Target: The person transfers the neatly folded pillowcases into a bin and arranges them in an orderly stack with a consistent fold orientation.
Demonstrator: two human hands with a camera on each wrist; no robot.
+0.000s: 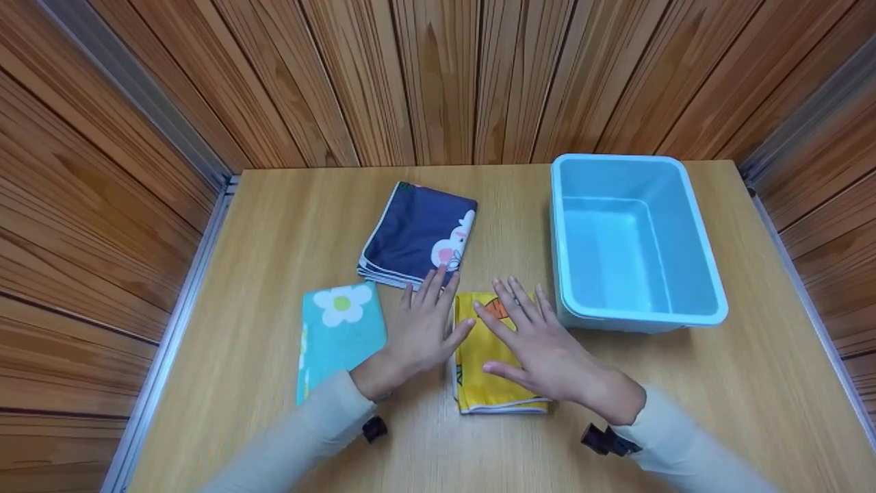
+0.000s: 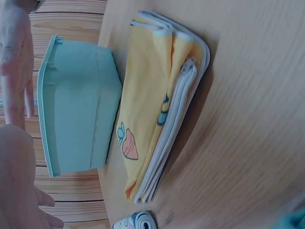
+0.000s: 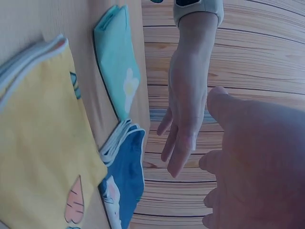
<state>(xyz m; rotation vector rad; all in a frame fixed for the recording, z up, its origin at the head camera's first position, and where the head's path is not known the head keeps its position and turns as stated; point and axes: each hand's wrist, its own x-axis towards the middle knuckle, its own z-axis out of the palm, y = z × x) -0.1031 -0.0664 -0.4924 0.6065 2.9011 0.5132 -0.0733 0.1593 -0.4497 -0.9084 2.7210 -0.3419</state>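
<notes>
yellow folded cloth with a carrot print [image 1: 489, 370] lies on the wooden counter [image 1: 718, 397], just beside the near wall of the light blue plastic bin [image 1: 705, 301]. the right hand [image 1: 540, 346] hovers flat over it, fingers straight and spread, gripping nothing; whether it touches the cloth is unclear. the left hand [image 1: 421, 329] is equally flat and empty at the cloth's left edge. judging by this, the cloth looks folded and about to be gathered; lifting it whole calls for both hands closing under its edges.
</notes>
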